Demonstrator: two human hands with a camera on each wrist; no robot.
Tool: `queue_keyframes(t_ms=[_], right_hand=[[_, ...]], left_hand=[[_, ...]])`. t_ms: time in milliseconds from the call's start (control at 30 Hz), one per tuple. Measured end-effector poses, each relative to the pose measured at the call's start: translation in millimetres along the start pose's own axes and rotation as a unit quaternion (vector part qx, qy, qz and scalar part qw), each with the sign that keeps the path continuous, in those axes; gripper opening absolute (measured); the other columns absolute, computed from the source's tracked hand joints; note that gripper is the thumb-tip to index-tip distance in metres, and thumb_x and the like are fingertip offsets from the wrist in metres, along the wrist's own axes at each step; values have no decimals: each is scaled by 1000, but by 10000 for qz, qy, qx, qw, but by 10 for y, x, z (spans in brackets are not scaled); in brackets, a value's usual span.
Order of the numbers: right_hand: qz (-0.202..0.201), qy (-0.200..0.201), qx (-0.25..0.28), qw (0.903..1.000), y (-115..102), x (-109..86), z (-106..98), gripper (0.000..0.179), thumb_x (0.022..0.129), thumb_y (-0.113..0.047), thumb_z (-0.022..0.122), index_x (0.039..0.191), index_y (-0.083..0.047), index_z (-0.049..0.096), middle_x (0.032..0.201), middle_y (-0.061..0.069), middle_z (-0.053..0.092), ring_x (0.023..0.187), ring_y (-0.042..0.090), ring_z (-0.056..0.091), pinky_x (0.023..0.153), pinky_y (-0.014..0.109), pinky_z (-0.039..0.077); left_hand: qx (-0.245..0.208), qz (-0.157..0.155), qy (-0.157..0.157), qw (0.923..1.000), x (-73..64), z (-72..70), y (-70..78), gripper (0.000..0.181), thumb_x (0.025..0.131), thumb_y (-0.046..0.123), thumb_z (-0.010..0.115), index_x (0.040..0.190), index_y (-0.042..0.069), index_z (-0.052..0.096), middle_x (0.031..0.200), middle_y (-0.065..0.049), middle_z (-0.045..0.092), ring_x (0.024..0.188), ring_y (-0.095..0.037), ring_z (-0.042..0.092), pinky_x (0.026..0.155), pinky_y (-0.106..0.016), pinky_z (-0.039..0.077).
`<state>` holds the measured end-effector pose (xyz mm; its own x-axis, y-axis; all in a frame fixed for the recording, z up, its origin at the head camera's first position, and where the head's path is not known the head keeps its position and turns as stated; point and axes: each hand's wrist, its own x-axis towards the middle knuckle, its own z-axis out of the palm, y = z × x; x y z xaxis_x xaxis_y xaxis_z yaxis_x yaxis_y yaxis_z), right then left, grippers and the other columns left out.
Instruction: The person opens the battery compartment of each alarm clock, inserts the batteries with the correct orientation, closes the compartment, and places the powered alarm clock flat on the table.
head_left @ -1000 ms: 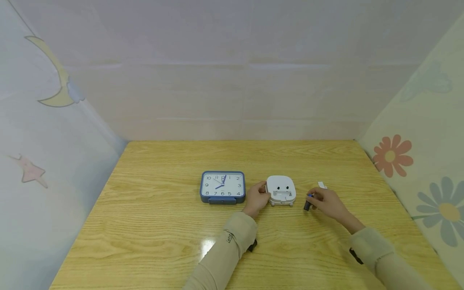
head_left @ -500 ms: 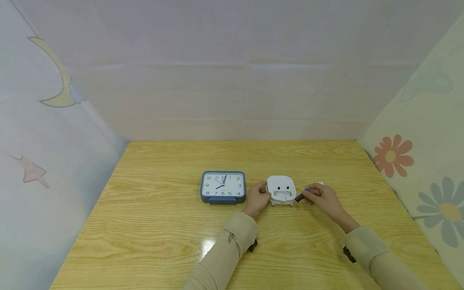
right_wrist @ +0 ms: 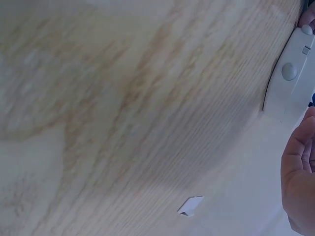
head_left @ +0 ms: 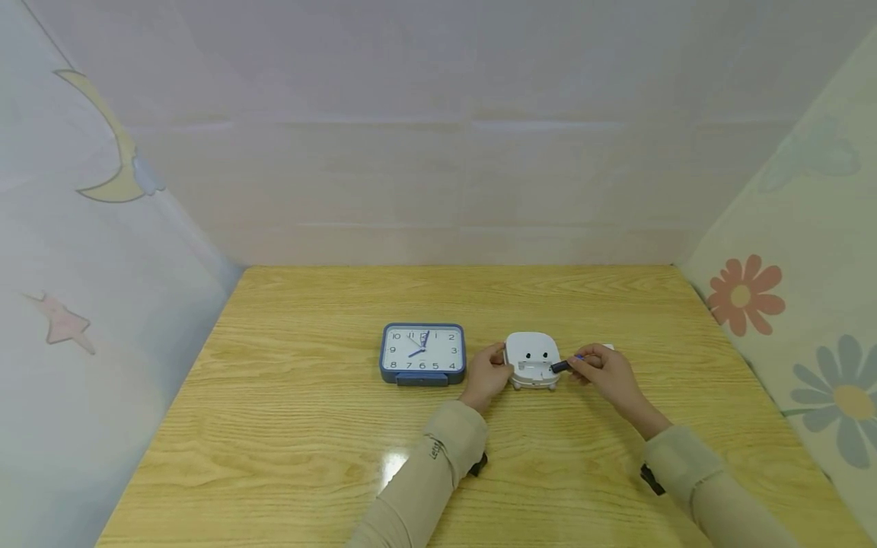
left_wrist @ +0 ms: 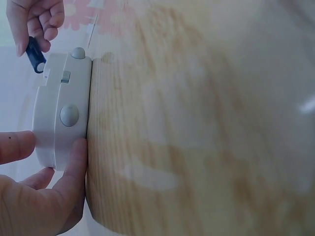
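Observation:
A white rounded clock with small round feet lies back up on the wooden table, its battery compartment uncovered below two black knobs. My left hand grips its left edge; the left wrist view shows fingers and thumb around the white side. Between the thumb and fingers of my right hand is a dark battery with a blue end, tilted at the right end of the compartment. Seen from the left wrist, the battery is by the casing's rim. In the right wrist view, it is mostly hidden behind the casing.
A blue-framed alarm clock lies face up left of my left hand. The small white battery cover rests on the table beyond my right hand. Printed fabric walls stand around the back and sides.
My right hand has moved left, bringing the battery from beside the white clock to its compartment and tipping it from near upright to slanted. My left hand has kept its hold.

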<state>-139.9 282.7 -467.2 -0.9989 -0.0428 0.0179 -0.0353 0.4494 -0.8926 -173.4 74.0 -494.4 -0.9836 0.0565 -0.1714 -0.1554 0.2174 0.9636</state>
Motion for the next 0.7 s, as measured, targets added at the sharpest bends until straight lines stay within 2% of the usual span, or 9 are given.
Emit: queue_keyframes(t_ms=[200,400,533,700], right_hand=[[89,-16,-20,10000,-19,15,49,27,90,-16,58,98,10,54,87,27,63,72,30,64,63,37,53],[225,19,-297,9993,-13,29,82,29,88,-21,62,96,7,57,75,22,62,61,27,58,55,33,50],[165,67,-429,9989,-6,44,98,28,86,-21,63,94,6,58,70,21,59,56,28,54,49,30,45],[41,-5,-516,9987,10,60,118,27,86,-20,64,96,5,59,69,21,58,57,28,53,48,30,45]], left_hand=[[-62,3,-44,10000,4,-3,0,50,74,-6,60,123,4,57,88,-5,57,76,-11,51,62,-20,44],[-70,35,-41,10000,2,-1,-6,50,73,-7,59,122,4,58,87,-6,57,74,-10,50,60,-19,42],[-37,55,-26,10000,4,-3,-13,50,74,-7,59,122,3,58,87,-6,57,74,-10,50,59,-19,42],[-76,-11,-20,10000,7,-2,-13,50,74,-6,59,122,4,58,88,-6,57,73,-10,51,59,-19,42]])
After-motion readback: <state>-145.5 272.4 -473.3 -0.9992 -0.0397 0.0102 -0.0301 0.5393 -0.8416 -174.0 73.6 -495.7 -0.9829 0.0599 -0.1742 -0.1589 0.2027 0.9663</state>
